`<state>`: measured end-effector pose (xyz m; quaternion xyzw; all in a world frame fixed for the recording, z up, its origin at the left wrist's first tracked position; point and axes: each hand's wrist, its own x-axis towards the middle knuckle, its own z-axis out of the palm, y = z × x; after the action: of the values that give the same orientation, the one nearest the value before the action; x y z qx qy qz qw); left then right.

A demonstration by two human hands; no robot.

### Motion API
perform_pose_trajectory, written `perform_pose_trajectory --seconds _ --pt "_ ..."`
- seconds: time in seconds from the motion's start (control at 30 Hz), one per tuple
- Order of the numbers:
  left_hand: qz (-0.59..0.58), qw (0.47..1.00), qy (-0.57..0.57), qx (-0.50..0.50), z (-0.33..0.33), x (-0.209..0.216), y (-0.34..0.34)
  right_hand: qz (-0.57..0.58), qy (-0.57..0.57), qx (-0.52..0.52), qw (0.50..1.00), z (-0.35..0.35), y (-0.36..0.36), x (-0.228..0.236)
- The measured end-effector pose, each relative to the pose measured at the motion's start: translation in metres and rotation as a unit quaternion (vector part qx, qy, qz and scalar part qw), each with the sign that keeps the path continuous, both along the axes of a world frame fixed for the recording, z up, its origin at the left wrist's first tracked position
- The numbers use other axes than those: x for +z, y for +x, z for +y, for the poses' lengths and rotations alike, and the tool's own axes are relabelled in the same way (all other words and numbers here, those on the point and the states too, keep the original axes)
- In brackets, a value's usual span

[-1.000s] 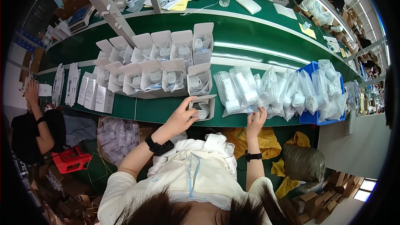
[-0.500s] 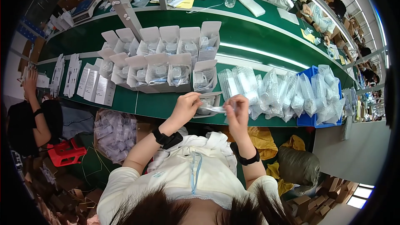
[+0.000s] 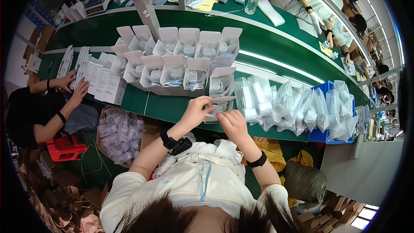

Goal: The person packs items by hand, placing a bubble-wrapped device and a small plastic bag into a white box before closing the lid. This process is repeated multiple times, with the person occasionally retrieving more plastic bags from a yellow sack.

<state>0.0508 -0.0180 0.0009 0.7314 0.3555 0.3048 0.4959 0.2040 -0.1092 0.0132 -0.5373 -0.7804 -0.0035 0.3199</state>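
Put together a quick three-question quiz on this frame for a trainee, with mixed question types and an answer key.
1. True or false: the left hand and right hand are both at the small white box nearest the person.
2. What lies in the blue bin at the right end of the bench?
3. On which side of the person is the red stool: A) left, B) right?

Key:
1. True.
2. Clear-wrapped packets.
3. A.
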Motion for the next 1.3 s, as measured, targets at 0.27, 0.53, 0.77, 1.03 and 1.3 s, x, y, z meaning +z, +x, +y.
perform_pose_trajectory --seconds 0.27,0.53,0.77,1.03,1.3 --pt "0.014 0.998 0.058 0.003 0.000 0.013 -0.007 -0.148 -0.149 0.035 0.977 0.005 -0.015 0.014" --pt "0.045 0.987 0.094 0.124 0.022 0.032 -0.099 0.085 0.053 -0.015 0.995 -0.009 -0.007 0.014" --pt "0.068 0.977 0.135 0.149 0.047 0.021 -0.142 0.109 -0.038 -0.028 0.993 0.000 -0.011 0.001" --pt "0.435 0.723 0.299 0.445 0.122 -0.033 -0.264 0.092 -0.069 -0.048 0.992 0.002 -0.017 -0.004" --pt "0.588 0.744 0.135 0.288 0.118 -0.100 -0.308 0.097 -0.055 -0.079 0.991 -0.003 -0.012 -0.002"
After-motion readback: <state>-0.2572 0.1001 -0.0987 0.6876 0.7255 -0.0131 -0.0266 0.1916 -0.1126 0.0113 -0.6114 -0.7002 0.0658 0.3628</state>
